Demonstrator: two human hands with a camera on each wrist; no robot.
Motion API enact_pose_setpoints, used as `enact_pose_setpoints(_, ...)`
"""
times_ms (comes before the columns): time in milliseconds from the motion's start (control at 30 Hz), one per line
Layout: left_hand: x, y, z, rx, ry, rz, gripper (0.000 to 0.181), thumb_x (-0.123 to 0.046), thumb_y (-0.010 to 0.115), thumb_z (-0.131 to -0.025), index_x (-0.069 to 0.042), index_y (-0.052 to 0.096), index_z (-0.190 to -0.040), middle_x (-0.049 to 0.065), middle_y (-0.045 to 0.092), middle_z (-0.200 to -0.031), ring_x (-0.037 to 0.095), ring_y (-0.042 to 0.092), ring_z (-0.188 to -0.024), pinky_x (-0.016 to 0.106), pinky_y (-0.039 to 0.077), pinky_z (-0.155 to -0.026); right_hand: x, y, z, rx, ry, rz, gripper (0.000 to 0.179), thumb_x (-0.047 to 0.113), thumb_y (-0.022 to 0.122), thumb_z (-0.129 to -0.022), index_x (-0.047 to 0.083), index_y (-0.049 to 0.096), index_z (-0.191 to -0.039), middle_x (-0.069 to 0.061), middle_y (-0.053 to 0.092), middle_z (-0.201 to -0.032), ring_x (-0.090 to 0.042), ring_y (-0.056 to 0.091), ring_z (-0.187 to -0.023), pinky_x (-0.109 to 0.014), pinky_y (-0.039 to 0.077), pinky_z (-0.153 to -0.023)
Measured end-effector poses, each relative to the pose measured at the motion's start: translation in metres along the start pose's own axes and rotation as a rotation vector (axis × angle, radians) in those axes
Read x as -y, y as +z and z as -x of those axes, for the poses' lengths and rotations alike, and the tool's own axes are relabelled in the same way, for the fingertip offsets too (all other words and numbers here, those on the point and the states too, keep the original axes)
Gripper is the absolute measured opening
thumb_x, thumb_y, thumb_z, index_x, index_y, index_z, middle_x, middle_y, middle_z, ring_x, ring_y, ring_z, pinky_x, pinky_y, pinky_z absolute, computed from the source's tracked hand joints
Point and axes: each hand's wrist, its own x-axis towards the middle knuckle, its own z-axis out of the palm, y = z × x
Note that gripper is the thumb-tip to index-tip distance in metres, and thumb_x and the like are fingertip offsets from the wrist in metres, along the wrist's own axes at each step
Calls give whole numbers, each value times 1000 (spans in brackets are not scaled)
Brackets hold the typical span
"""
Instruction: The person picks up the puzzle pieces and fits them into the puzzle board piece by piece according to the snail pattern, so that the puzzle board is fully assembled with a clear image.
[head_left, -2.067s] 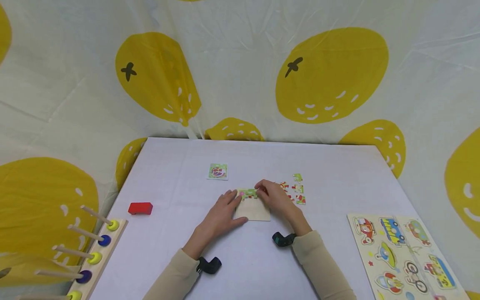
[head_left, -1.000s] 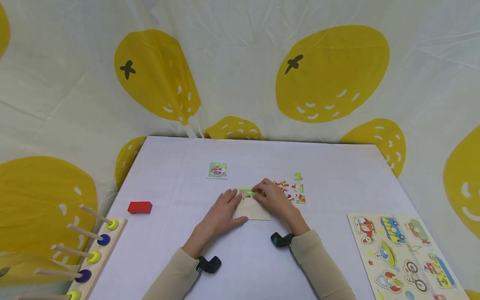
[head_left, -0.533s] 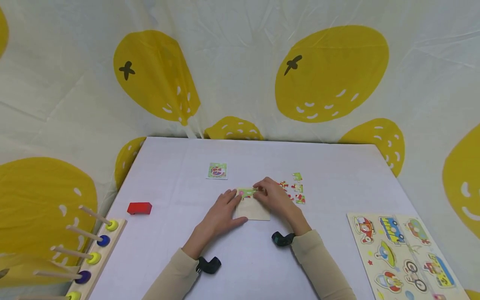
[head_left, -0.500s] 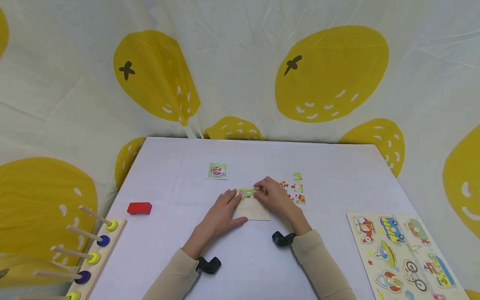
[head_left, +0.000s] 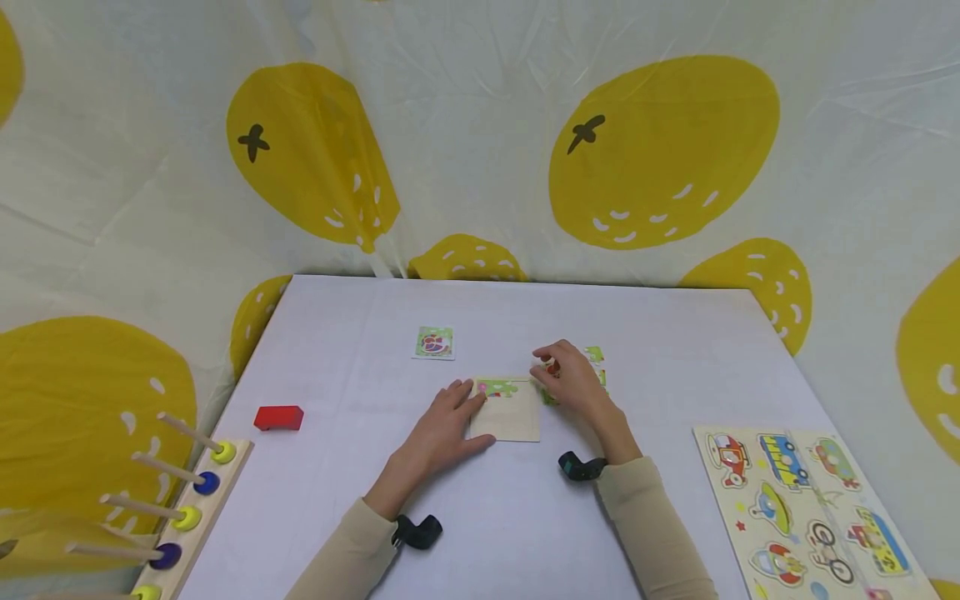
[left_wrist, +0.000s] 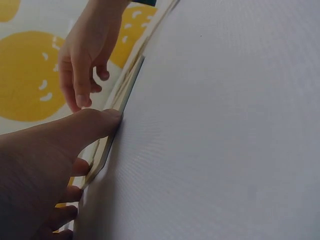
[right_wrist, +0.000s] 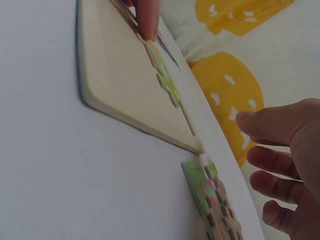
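A shallow wooden puzzle board (head_left: 506, 418) lies mid-table, with green jigsaw pieces (head_left: 501, 387) joined along its far left edge. My left hand (head_left: 444, 425) rests on the board's left side, its fingers straight; in the left wrist view the thumb (left_wrist: 95, 125) touches the near edge. To the right of the board, my right hand (head_left: 573, 379) hovers over loose jigsaw pieces (right_wrist: 212, 200), partly hiding them. The right wrist view shows its thumb (right_wrist: 270, 122) apart from its fingers, with nothing between them.
A small square picture (head_left: 434, 342) of a snail-like figure lies beyond the board. At left are a red block (head_left: 279, 417) and a peg stand (head_left: 232, 467) with yellow and blue rings. A vehicle puzzle board (head_left: 810, 500) lies at the right front.
My right hand has left the joined pieces at the board's far edge and moved right, over the loose pieces. The left hand has stayed on the board.
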Motion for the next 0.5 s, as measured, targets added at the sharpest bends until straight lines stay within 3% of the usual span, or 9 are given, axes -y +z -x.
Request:
enact_pose_setpoints(300, 1, 1, 0, -6, 1, -4, 71, -51, 70, -90, -8, 54, -144, 16, 42, -157, 35, 34, -149, 51, 27, -125, -11, -14, 4, -33, 61, -19, 39, 25, 70, -94, 4, 66, -126, -15, 62, -121, -29, 60, -102, -44, 56, -87)
enact_pose_setpoints(500, 1, 2, 1, 2, -3, -6, 72, -51, 69, -90, -8, 53, -145, 16, 41, -157, 34, 34, -150, 51, 27, -125, -24, -22, 2, -30, 95, -16, 42, 26, 69, -94, 5, 63, -130, -15, 59, -126, -32, 58, -108, -48, 54, -93)
